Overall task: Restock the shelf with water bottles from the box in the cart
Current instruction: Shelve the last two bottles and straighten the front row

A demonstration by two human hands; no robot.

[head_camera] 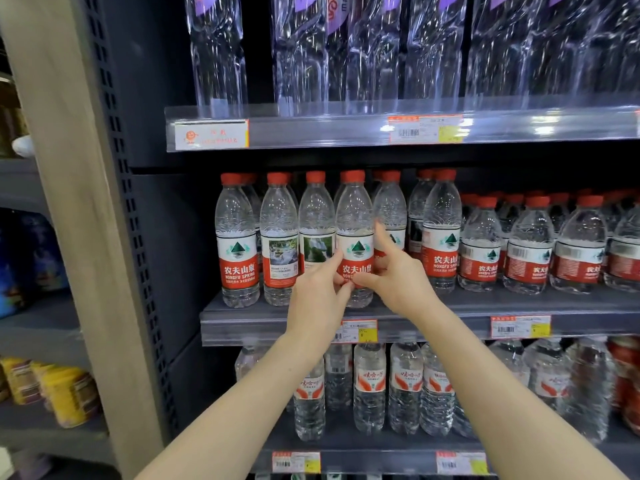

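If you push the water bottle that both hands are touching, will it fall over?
It could. The red-capped bottle is tall and narrow, standing near the shelf edge, so a push up high would probably tip it. It looks full, so it is likely heavy for its size and steadier pushed low, where the left hand and right hand touch it. Neighbouring bottles might catch it.

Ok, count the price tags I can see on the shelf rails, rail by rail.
Top rail tags: 2 (a cut-off sliver at the right edge is not counted)
Middle rail tags: 2
Bottom rail tags: 2
Total: 6
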